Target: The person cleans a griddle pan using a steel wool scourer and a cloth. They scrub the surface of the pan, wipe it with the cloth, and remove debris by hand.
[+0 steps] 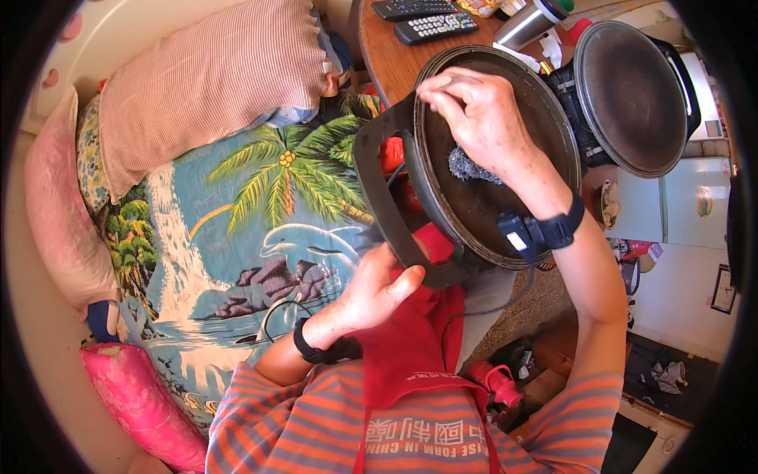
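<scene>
A dark round electric griddle is propped up in front of me, its pan side tilted and its wide looped handle toward the left. My left hand is closed around the lower end of that handle. Over the pan, my right hand has its fingers bent and drawn together near the upper left rim; whether they pinch anything is hidden. A grey steel wool scrubber lies against the pan's inner face beside the right palm, partly covered by it. The griddle's hinged lid stands opened out on the right.
Behind the griddle, a wooden table holds two remote controls and a steel tumbler. A bed with a palm-and-dolphin cover and a checked pillow fills the left. A pink bottle is low on the right.
</scene>
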`<action>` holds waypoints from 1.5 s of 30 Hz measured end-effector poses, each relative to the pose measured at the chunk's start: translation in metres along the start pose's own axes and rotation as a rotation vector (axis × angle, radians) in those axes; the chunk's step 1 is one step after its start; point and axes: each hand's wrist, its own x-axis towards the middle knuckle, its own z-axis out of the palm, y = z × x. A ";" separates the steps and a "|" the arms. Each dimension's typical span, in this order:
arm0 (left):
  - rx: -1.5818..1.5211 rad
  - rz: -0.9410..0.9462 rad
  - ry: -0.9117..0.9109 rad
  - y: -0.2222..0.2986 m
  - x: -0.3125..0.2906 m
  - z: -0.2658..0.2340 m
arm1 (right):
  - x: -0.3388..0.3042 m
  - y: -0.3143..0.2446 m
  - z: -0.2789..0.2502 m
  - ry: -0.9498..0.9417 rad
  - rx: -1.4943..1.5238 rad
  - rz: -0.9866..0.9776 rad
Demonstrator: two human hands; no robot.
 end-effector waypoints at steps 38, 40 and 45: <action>-0.064 -0.068 0.042 0.004 0.000 0.008 | -0.133 -0.078 -0.015 0.184 0.215 0.125; -0.058 -0.068 0.041 0.001 0.003 0.005 | -0.114 -0.077 -0.008 0.147 0.168 0.202; 0.055 0.059 0.050 -0.008 -0.001 0.007 | -0.159 -0.091 -0.028 0.143 0.235 0.420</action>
